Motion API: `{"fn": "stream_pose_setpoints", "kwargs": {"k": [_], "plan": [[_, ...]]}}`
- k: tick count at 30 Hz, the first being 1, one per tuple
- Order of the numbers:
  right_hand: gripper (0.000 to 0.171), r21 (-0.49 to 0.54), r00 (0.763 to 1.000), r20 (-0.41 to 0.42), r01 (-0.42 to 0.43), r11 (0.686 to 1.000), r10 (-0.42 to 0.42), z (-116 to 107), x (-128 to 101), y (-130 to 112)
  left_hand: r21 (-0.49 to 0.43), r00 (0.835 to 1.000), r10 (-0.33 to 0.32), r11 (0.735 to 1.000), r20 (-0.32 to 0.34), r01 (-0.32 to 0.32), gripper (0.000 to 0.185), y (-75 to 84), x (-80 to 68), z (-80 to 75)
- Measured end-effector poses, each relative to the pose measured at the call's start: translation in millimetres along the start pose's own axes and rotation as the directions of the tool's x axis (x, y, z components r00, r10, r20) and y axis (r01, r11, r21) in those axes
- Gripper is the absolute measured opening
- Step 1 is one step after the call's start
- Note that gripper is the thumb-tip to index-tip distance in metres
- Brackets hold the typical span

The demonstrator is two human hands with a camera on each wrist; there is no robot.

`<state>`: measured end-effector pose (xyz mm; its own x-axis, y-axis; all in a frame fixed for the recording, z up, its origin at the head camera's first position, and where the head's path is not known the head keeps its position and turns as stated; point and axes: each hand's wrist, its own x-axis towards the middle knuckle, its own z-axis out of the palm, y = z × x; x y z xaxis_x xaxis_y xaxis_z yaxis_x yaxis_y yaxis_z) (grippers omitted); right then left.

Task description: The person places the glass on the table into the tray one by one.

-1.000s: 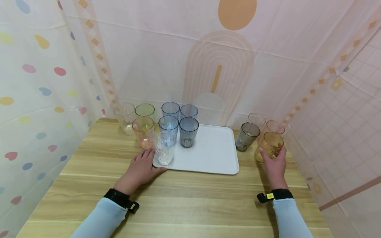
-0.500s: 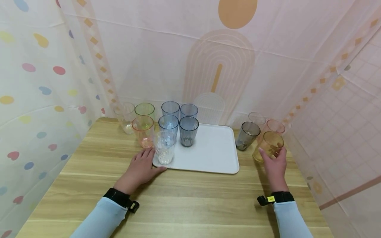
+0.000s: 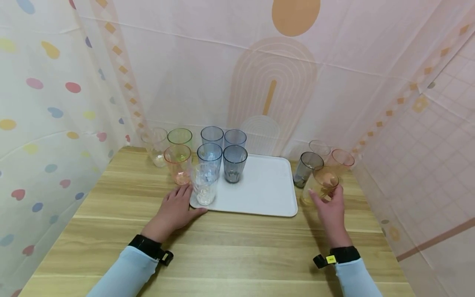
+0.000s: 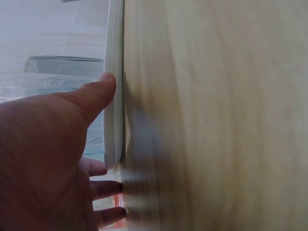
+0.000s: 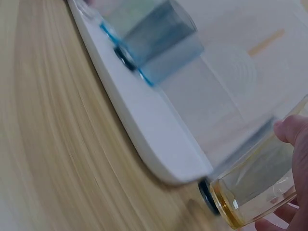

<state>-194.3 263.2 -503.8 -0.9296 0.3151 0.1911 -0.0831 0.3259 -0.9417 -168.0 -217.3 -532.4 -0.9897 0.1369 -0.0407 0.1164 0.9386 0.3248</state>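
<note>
Left hand (image 3: 174,211) is lying flat and open on the tabletop (image 3: 230,251), its thumb touching the tray (image 3: 267,194) edge beside a clear cup (image 3: 204,183). Right hand (image 3: 328,210) is curling its grip around a yellow cup (image 3: 319,185), tipping it just right of the tray, near a grey cup (image 3: 306,169).

Amber tumbler (image 3: 320,186), tilted, just right of the white tray (image 3: 267,198)

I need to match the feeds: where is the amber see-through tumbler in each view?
Head: amber see-through tumbler right of centre, held tilted by right hand.
Left wrist: not in view.
Right wrist: lower right corner.
Shared landmark: white plastic tray.
</note>
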Motion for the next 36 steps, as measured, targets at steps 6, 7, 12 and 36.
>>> {"fn": "stream_pose_setpoints", "kwargs": {"k": [6, 7, 12, 36], "plan": [[0.072, 0.062, 0.994, 0.113, 0.007, 0.998, -0.014, 25, -14, -18, -0.004, 1.0, -0.003, 1.0, 0.005, 0.003, 0.106, 0.5, -0.5, -1.2], [0.074, 0.06, 0.991, 0.133, 0.005, 0.998, -0.013, 29, -16, -20, -0.005, 1.0, -0.004, 1.0, 0.006, 0.004, 0.106, 0.7, -0.7, -1.5], [0.073, 0.036, 0.975, 0.219, 0.027, 0.999, -0.034, 56, -26, -32, -0.002, 1.0, -0.008, 1.0, 0.008, 0.008, 0.106, 1.3, -1.5, -2.1], [0.079, 0.094, 0.868, 0.458, 0.166, 0.982, -0.191, 163, -50, -73, 0.005, 1.0, 0.022, 1.0, -0.019, -0.022, 0.106, 0.2, -2.6, -2.4]]}}
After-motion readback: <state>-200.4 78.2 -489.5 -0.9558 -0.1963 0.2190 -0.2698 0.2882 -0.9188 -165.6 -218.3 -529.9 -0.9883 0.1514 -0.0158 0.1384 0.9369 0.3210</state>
